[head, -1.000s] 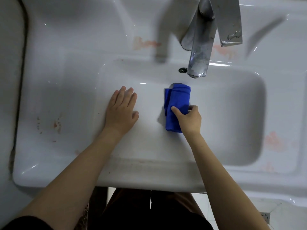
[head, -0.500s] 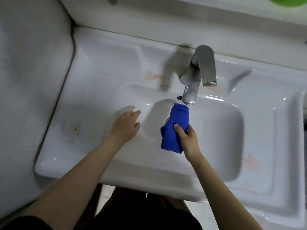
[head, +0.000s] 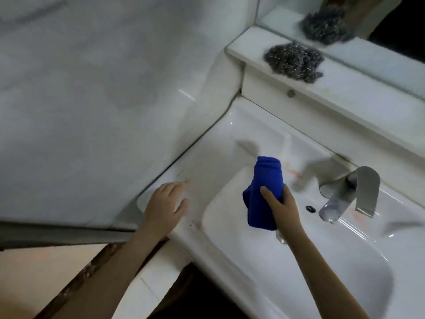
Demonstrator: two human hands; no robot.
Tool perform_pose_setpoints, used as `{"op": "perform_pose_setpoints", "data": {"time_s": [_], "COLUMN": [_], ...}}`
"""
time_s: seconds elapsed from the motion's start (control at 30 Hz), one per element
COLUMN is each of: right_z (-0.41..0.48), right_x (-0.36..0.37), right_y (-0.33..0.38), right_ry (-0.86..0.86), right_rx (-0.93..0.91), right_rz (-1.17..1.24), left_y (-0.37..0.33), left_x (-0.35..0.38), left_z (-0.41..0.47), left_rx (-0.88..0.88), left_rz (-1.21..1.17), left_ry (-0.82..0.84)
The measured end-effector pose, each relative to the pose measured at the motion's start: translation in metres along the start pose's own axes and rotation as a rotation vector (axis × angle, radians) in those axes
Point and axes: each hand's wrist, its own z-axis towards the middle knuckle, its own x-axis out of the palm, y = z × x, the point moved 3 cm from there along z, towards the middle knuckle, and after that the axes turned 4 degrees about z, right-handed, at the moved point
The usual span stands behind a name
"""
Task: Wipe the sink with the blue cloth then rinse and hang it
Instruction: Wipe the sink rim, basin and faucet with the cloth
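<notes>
1. The blue cloth [head: 264, 192] is clamped in the right hand [head: 284, 204]. The thumb lies across its front and the fingers [head: 287, 194] curl round the back, closed on the bunched middle.
2. The folded top end stands up beyond those fingers and the loose lower end hangs below the thumb. The whole cloth is lifted clear of the sink [head: 333, 261], whose basin lies beneath the fingers.
3. The tap [head: 345, 194] is to the right of the fingers, apart from them. No stream shows at its spout.
4. The cloth looks soft, light and limp, so it should fold to any grip and is unlikely to slip. I cannot tell whether it is wet; if soaked it would sag and drip.
5. The mid-bundle hold suits carrying. Rinsing probably calls for a looser hold under the spout, and hanging for a pinch at an edge or corner.
6. The right forearm rises from the lower right, with the wrist about straight and the thumb side towards the camera.
7. The left hand [head: 164, 208] rests on the sink's left rim, well to the left of the gripping fingers. Its own fingers are straight, slightly spread and hold nothing, though it is somewhat blurred.
8. A steel scourer [head: 294, 61] sits on the shelf [head: 368, 88] far beyond the fingers.
</notes>
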Motion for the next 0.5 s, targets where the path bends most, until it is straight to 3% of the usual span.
{"op": "perform_pose_setpoints", "data": {"time_s": [0.2,0.3,0.4,0.5], "right_z": [0.071,0.117,0.158,0.176], "right_x": [0.037,0.054,0.076,0.102], "right_y": [0.035,0.044,0.039,0.026], "right_ry": [0.027,-0.014,-0.206,-0.268], "right_rx": [-0.189,-0.328,-0.437,-0.489], "right_rz": [-0.238,-0.56,-1.038,-1.265], "left_y": [0.063,0.078,0.083,0.087], "left_x": [0.008,0.02,0.031,0.039], "left_z": [-0.026,-0.03,-0.03,-0.027], "left_rx": [-0.057,0.075,0.233,0.286], "left_rz": [-0.013,0.037,0.053,0.036], "left_ry": [-0.021,-0.088,-0.187,-0.213]}}
